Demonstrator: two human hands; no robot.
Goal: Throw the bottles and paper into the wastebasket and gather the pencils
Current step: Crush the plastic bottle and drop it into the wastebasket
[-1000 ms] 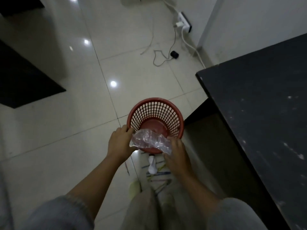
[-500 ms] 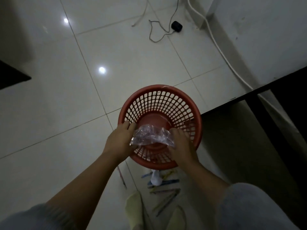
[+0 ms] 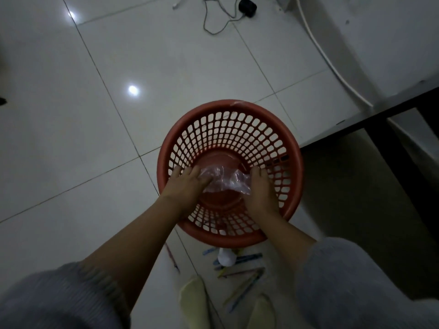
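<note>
Gripping is observed at both ends of a crushed clear plastic bottle: fingers of the left hand are curled round the near-left end, fingers of the right hand closed on the right end. Bottle is thus clamped betw. both hands, approx. level, and held inside the mouth of the red wastebasket, below rim level and above the solid base. Contact w/ the base cannot be confirmed.

Two-handed hold is judged to serve a purpose: crumpled bottle is kept compressed and centred so that it falls within the lattice wall, not over the rim. Both forearms are passed over the near rim, sleeves pushed back.

Basket interior appears otherwise bare; nothing else is made out in it, though lighting is poor.

Wastebasket stands on the tiled floor, just beside a dark table edge to the right.

Outstanding items are noted on the floor near the feet, just behind the basket: a white crumpled paper ball and scattered coloured pencils, one pencil lying apart to the left. None is touched at present.

Assessment: bottle disposal at release stage; paper and pencils not yet dealt w/. Cables at top of view are unrelated.
</note>
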